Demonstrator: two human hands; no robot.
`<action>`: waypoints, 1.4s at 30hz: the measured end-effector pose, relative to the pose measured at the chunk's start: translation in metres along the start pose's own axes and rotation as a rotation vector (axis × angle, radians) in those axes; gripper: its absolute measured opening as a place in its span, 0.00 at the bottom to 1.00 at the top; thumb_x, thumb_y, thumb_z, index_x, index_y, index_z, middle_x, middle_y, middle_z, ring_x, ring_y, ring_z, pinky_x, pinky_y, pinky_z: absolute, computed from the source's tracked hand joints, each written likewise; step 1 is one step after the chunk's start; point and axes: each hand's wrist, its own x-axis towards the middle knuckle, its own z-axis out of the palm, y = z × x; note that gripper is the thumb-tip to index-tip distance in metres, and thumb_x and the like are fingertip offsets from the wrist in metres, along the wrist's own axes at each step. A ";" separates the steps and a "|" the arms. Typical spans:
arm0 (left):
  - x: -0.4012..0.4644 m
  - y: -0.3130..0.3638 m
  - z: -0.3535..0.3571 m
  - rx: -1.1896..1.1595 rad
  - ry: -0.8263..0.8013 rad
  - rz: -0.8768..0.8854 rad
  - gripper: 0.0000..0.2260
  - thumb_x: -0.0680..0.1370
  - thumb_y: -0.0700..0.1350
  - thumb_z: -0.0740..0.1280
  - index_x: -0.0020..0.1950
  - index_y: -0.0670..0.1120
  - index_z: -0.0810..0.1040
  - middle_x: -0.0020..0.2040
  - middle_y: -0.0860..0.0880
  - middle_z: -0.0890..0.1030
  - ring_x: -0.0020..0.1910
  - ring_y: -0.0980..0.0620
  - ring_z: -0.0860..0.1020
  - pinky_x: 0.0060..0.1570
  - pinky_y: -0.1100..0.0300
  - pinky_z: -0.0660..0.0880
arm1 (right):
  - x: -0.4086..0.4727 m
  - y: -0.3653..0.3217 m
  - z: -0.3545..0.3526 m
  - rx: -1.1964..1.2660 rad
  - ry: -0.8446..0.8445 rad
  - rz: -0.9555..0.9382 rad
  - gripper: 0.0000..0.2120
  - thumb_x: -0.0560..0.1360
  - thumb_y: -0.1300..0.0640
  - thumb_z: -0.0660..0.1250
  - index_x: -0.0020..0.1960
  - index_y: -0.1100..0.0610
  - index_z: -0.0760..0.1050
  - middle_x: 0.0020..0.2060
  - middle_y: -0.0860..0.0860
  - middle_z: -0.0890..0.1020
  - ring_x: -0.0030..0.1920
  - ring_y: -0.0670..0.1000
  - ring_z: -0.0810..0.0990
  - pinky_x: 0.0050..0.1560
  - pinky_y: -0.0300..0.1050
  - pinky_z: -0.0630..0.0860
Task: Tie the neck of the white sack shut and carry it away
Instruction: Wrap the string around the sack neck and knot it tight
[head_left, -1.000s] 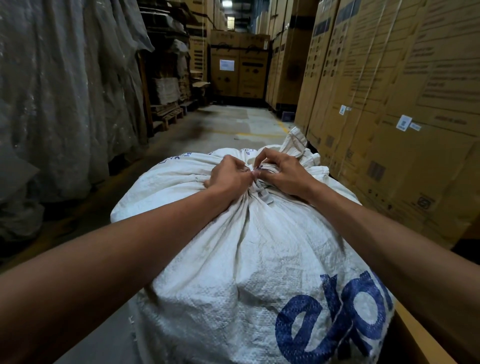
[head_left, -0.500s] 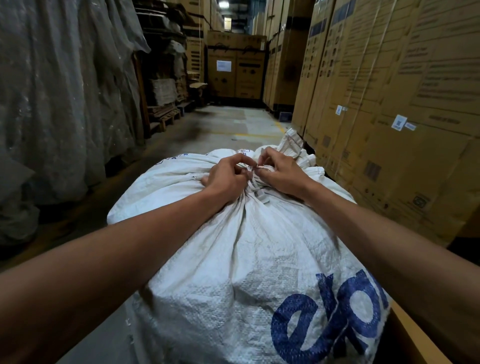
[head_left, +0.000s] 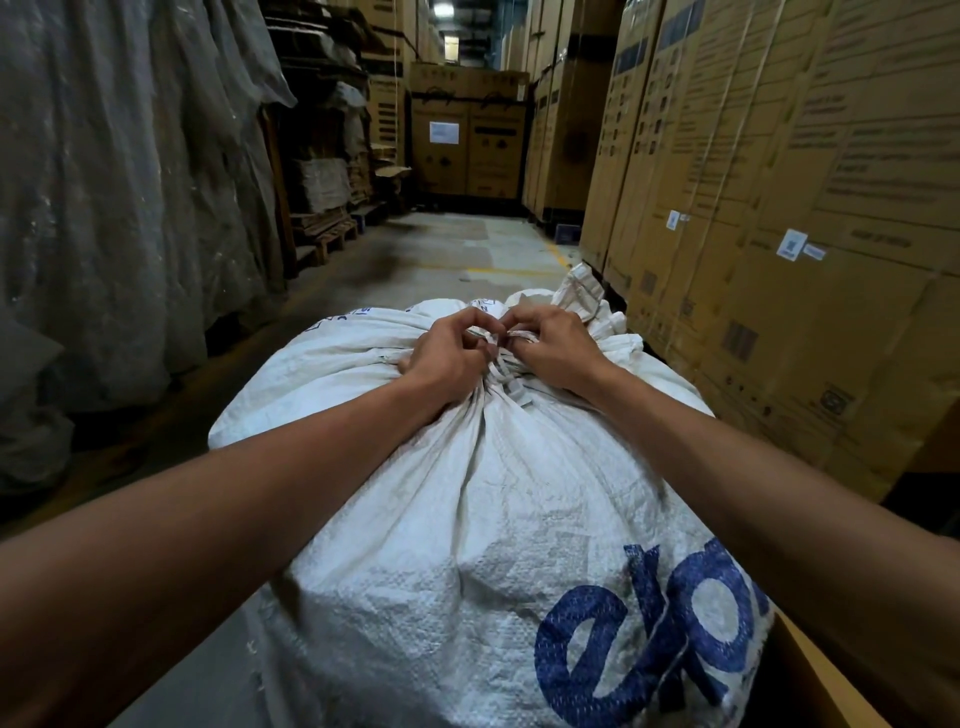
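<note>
At the puckered neck of the coarse woven white sack, both hands pinch a flat strap.

Both arms were stretched forward. The left hand and the right hand almost met, fingers curled and pinching.

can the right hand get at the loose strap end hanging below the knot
Probably yes: the right hand pinches the tie right above the strap end, which lies bare on the sack.
</note>
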 end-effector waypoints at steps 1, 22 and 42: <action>-0.001 0.000 -0.001 0.001 -0.006 0.007 0.11 0.70 0.49 0.71 0.50 0.62 0.83 0.28 0.57 0.79 0.26 0.55 0.70 0.48 0.40 0.61 | 0.000 -0.001 0.000 0.003 -0.005 0.004 0.13 0.73 0.50 0.68 0.55 0.39 0.83 0.51 0.42 0.87 0.55 0.47 0.85 0.58 0.54 0.82; -0.002 0.004 0.000 0.046 0.054 0.031 0.15 0.69 0.56 0.75 0.54 0.69 0.82 0.38 0.56 0.87 0.39 0.50 0.83 0.62 0.31 0.77 | 0.004 0.014 -0.013 0.450 -0.201 0.022 0.04 0.79 0.59 0.74 0.51 0.59 0.83 0.49 0.53 0.86 0.51 0.48 0.85 0.57 0.47 0.80; -0.003 0.018 -0.004 0.184 0.029 0.025 0.06 0.70 0.59 0.75 0.45 0.63 0.84 0.33 0.61 0.83 0.36 0.52 0.77 0.64 0.26 0.74 | 0.007 0.008 -0.022 0.451 -0.378 -0.003 0.09 0.80 0.64 0.74 0.60 0.63 0.84 0.56 0.57 0.87 0.56 0.48 0.85 0.60 0.41 0.79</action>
